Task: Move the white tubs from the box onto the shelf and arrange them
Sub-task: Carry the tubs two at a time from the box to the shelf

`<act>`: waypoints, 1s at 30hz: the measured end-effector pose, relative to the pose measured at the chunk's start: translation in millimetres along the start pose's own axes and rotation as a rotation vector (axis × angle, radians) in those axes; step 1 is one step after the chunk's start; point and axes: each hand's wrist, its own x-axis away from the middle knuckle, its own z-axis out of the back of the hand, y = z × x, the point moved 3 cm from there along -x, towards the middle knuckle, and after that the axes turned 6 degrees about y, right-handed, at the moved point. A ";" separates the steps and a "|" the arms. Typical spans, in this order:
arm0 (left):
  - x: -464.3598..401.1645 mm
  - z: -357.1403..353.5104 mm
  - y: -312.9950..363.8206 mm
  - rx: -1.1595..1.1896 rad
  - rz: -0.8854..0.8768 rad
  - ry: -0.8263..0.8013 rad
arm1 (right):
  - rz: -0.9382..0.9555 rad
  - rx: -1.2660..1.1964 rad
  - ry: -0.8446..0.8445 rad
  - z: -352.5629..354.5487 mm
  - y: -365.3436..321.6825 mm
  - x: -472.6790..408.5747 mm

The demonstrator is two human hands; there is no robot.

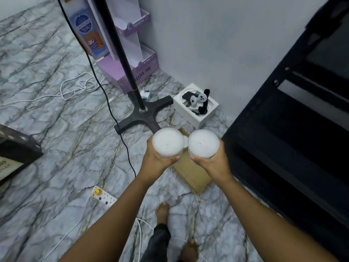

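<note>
I hold two round white tubs side by side above a brown cardboard box (pixel 192 175) on the marble floor. My left hand (pixel 155 159) grips the left tub (pixel 167 142) from below and behind. My right hand (pixel 215 162) grips the right tub (pixel 203 143) the same way. A sliver of another white tub (pixel 185 142) shows between them, lower down, over the box. The black metal shelf (pixel 294 129) stands to the right, its tiers dark and mostly in shadow.
A black stand with a cross-shaped base (pixel 144 112) and a trailing cable stands just beyond the box. A small white box holding controllers (pixel 196 104) sits by the wall. A purple display carton (pixel 132 67), loose white cables (pixel 77 87), a power strip (pixel 104 196) and my bare feet (pixel 162 211) are on the floor.
</note>
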 end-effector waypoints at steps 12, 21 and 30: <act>99.7 23.4 144.3 -0.013 -0.037 -0.022 | 0.087 -0.073 0.134 88.5 -153.7 110.8; 134.8 10.0 205.2 -0.027 -0.150 -0.154 | 0.096 -0.099 0.303 140.7 -195.7 168.5; 147.8 -58.1 256.2 -0.102 -0.287 -0.304 | 0.088 -0.070 0.492 221.4 -200.9 188.3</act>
